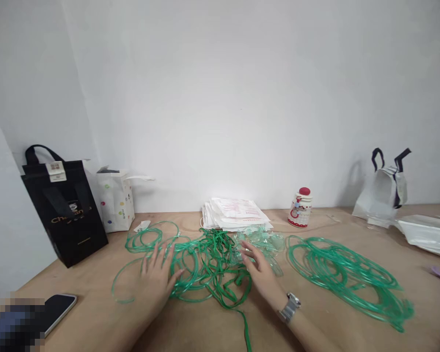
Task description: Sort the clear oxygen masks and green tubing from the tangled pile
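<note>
My left hand (157,275) is spread over the left side of a pile of clear green tubing (186,266); I cannot tell whether the palm touches it. Fingers apart, my right hand (257,269) hovers at or just above some clear green plastic pieces (266,240), a watch (290,308) on its wrist. Between the hands lies a tangle of flat green straps (220,249), one strand running toward the front edge. Farther right rests a larger coil of green tubing (346,276). Neither hand holds anything.
Against the wall lie stacked white printed packets (238,214) and a white bottle with red cap (300,209). A black bag (68,210), white box (114,200) and phone (58,310) stand or lie left. To the right are a whitish bag (383,195) and white package (427,233).
</note>
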Action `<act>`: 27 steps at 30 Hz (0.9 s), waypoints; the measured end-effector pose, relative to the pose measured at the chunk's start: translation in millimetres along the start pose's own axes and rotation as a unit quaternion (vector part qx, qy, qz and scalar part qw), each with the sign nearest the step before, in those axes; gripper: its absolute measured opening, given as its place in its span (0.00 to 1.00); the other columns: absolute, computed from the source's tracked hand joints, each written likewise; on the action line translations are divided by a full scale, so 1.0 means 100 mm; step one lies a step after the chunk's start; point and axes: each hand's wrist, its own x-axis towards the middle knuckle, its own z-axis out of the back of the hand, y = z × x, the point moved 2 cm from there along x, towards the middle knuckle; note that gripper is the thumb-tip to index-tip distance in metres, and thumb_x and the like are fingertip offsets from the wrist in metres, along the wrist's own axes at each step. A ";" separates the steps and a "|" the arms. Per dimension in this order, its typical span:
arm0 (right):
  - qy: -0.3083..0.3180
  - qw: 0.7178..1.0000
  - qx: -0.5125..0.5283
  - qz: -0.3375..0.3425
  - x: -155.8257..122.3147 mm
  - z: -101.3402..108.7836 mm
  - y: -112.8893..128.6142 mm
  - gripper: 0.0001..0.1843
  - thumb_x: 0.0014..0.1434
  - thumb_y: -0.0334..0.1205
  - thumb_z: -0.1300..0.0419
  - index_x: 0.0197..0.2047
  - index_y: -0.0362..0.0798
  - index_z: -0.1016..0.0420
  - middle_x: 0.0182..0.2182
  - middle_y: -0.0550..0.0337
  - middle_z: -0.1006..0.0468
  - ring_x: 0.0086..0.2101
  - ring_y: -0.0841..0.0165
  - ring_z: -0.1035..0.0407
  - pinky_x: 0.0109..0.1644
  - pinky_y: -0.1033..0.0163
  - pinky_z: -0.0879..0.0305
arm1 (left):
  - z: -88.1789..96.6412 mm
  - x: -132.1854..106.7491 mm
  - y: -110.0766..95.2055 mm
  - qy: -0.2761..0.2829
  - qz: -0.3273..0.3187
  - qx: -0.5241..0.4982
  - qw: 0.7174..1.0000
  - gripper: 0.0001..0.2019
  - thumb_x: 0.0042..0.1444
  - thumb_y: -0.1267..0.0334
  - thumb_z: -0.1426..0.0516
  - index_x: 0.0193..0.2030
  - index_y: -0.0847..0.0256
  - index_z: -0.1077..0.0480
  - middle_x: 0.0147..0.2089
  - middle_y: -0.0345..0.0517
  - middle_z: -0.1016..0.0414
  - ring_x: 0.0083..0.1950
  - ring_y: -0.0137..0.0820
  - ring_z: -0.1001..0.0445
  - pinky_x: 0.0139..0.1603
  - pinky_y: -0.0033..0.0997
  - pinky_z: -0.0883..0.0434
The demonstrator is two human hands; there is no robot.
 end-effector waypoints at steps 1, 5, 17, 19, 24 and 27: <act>0.025 0.997 -0.059 0.034 -0.02 -0.06 0.04 0.18 0.59 0.40 0.51 0.52 0.48 0.33 0.53 0.48 0.33 0.53 0.59 0.37 0.55 0.50 0.39 | 0.01 -0.01 -0.07 0.013 -0.019 0.006 1.000 0.28 0.59 0.48 0.54 0.62 0.59 0.43 0.64 0.59 0.42 0.65 0.52 0.49 0.56 0.60 0.43; 0.176 0.912 -0.323 0.181 0.14 -0.36 0.21 0.22 0.56 0.25 0.54 0.50 0.47 0.29 0.55 0.52 0.33 0.57 0.62 0.44 0.61 0.53 0.49 | 0.02 -0.04 -0.20 0.043 -0.079 -0.004 0.996 0.27 0.57 0.48 0.52 0.64 0.46 0.49 0.68 0.53 0.49 0.67 0.51 0.52 0.57 0.61 0.46; 0.236 0.765 -0.579 0.152 0.94 -0.47 0.13 0.15 0.61 0.40 0.45 0.50 0.44 0.34 0.48 0.52 0.30 0.43 0.63 0.32 0.45 0.53 0.32 | 0.03 -0.12 -0.20 0.127 -0.058 -0.074 0.987 0.24 0.60 0.48 0.56 0.60 0.51 0.40 0.68 0.46 0.49 0.66 0.45 0.49 0.60 0.52 0.44; 0.211 0.761 -0.596 0.148 0.94 -0.32 0.14 0.15 0.61 0.39 0.45 0.50 0.44 0.33 0.48 0.52 0.30 0.43 0.63 0.32 0.45 0.53 0.32 | 0.02 -0.13 -0.21 0.139 -0.055 -0.071 0.986 0.24 0.60 0.48 0.56 0.60 0.52 0.40 0.68 0.45 0.48 0.66 0.45 0.48 0.60 0.52 0.44; 0.145 0.773 -0.599 0.151 0.84 -0.01 0.23 0.11 0.61 0.38 0.46 0.45 0.44 0.30 0.44 0.54 0.28 0.44 0.63 0.33 0.48 0.51 0.36 | 0.00 -0.11 -0.19 0.132 -0.058 -0.058 0.988 0.24 0.60 0.49 0.55 0.60 0.54 0.39 0.66 0.47 0.45 0.65 0.47 0.47 0.60 0.57 0.47; 0.128 0.791 -0.574 0.170 0.65 0.01 0.26 0.09 0.59 0.29 0.48 0.34 0.42 0.26 0.36 0.53 0.24 0.42 0.62 0.34 0.49 0.53 0.42 | 0.08 -0.07 -0.22 0.060 -0.055 -0.034 0.996 0.22 0.57 0.54 0.49 0.57 0.56 0.36 0.65 0.54 0.43 0.64 0.52 0.46 0.58 0.63 0.48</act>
